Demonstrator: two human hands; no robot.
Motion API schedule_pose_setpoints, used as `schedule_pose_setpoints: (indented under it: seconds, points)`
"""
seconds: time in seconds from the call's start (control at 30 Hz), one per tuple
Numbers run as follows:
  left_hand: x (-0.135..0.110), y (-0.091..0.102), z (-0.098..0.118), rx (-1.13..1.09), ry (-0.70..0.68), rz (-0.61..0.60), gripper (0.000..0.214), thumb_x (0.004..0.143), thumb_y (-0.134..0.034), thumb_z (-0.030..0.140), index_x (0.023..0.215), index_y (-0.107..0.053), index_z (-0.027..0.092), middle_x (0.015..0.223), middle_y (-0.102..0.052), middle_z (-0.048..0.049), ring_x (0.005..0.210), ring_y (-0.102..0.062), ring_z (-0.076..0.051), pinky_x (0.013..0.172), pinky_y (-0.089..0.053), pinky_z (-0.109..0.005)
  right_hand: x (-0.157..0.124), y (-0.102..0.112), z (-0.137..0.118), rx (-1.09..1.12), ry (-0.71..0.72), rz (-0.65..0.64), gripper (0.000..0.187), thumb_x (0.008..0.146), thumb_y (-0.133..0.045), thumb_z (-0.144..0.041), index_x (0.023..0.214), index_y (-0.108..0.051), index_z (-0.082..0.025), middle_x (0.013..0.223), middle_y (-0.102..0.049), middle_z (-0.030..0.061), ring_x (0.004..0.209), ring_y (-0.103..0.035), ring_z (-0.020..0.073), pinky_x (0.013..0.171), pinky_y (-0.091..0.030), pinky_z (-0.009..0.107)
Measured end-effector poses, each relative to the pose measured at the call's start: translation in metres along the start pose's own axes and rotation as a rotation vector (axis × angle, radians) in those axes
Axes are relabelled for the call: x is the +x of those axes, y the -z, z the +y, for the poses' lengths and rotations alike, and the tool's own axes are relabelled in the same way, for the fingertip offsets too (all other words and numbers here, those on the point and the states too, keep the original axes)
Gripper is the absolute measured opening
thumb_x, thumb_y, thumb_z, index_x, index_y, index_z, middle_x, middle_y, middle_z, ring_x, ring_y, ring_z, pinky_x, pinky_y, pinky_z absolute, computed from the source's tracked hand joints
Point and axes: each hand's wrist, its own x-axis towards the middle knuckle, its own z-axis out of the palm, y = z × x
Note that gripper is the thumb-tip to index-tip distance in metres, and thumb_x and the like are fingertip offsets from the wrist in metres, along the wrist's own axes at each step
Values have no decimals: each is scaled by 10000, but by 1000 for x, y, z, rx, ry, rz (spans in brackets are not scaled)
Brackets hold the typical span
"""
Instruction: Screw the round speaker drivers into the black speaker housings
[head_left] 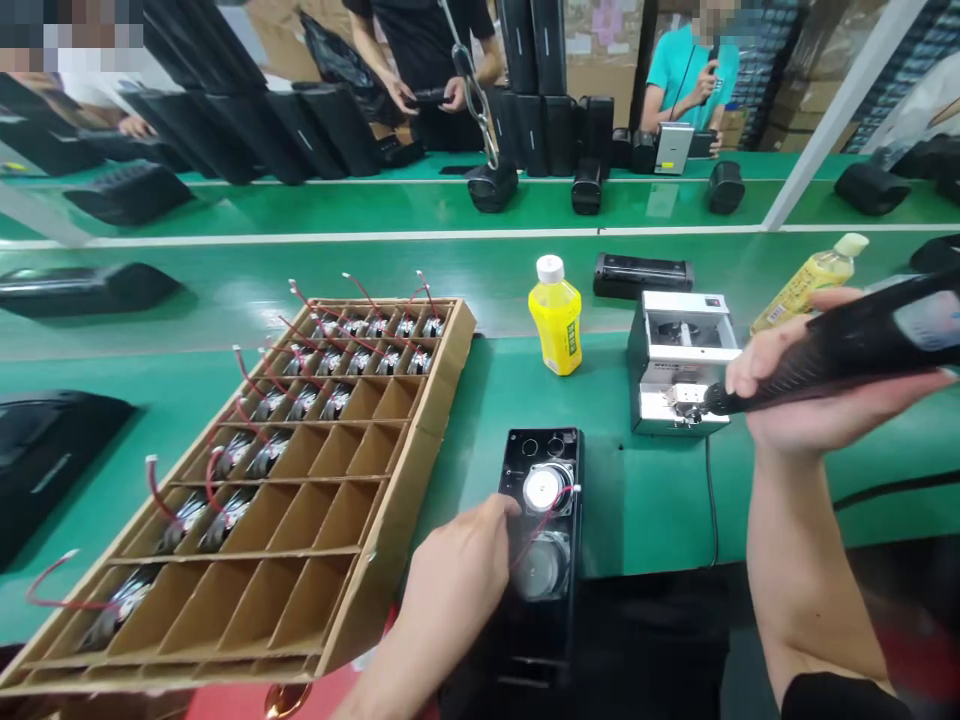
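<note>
A black speaker housing (541,635) lies at the near edge of the green bench, with two round speaker drivers (545,490) seated in it. A red wire with a white plug trails across them. My left hand (461,565) is closed at the housing's left edge, its fingertips partly hidden. In my right hand (795,420) is a black electric screwdriver (847,340), pointing left. Its tip is at the front of a silver screw feeder (686,365); whether a screw sits on the tip is too small to tell.
Left of the housing stands a divided cardboard box (420,470) holding several wired drivers. A yellow drink bottle (555,318), a second bottle (810,285) lying tilted and a black casing (643,275) are behind. Across the bench, people stand near black speakers (544,135). A metal chain (474,90) hangs overhead.
</note>
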Motion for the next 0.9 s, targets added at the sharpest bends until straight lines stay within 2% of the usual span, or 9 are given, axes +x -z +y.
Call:
schedule_pose_setpoints:
  seconds: [0.13,0.27,0.33,0.47,0.63,0.7,0.77,0.83,0.9]
  points:
    - [12,12,-1,39,-106,20,363,942,-369,24,1023,-664,218,923,-785,-45,796,-757,-221,674,-508,-294,-7,8,16,26,-71,-77,868,805,-416,-1005,986,-657,-191,523,-417,-20,325,-349,116,266,-242,227]
    - [35,29,5,76,-357,27,397,792,-387,-82,910,-636,203,859,-732,-43,804,-687,-214,717,-470,-311,-9,11,21,52,-127,-77,920,807,-337,-1030,990,-656,-187,517,-379,-19,329,-340,107,279,-253,220]
    - [50,32,9,74,-455,-6,357,778,-416,-87,855,-613,201,819,-710,-37,773,-651,-212,711,-436,-328,-9,11,20,56,-144,-75,912,811,-349,-1025,1001,-669,-193,518,-375,-16,341,-349,107,286,-259,219]
    - [76,26,14,67,-603,-56,277,854,-462,-52,833,-592,191,812,-695,-53,784,-632,-221,756,-399,-366,-9,10,16,47,-132,-85,900,789,-426,-1017,1060,-692,-201,526,-382,-24,340,-346,112,281,-260,235]
    - [90,14,18,42,-678,-61,293,895,-439,-37,890,-637,178,869,-717,-71,858,-645,-230,871,-412,-409,-10,7,10,-9,-133,-110,882,794,-474,-992,1111,-687,-197,503,-425,-22,331,-357,129,281,-287,253]
    - [90,14,17,19,-693,-64,334,902,-428,-40,970,-672,178,980,-746,-80,932,-662,-230,910,-428,-411,-11,4,9,-33,-123,-100,889,799,-450,-999,1116,-681,-201,485,-419,-26,313,-341,136,262,-267,258]
    - [87,17,15,-4,-707,-67,350,961,-416,7,1083,-692,186,1210,-735,-107,1099,-661,-250,954,-446,-418,-10,2,6,-72,-121,-85,898,781,-443,-1014,1095,-665,-203,472,-402,-33,299,-326,137,246,-245,252]
    - [81,24,11,-36,-729,-66,332,1055,-391,130,1197,-686,187,1432,-641,-147,1293,-595,-299,1014,-456,-460,-8,0,-1,-97,-134,-92,879,757,-476,-1012,1074,-647,-210,472,-402,-39,298,-317,126,254,-253,237]
    - [74,31,5,-83,-749,-60,362,1116,-373,310,1289,-664,181,1540,-553,-183,1411,-510,-350,1069,-447,-525,-4,2,-11,-72,-175,-136,817,725,-597,-961,1099,-649,-236,502,-439,-42,328,-353,116,293,-302,224]
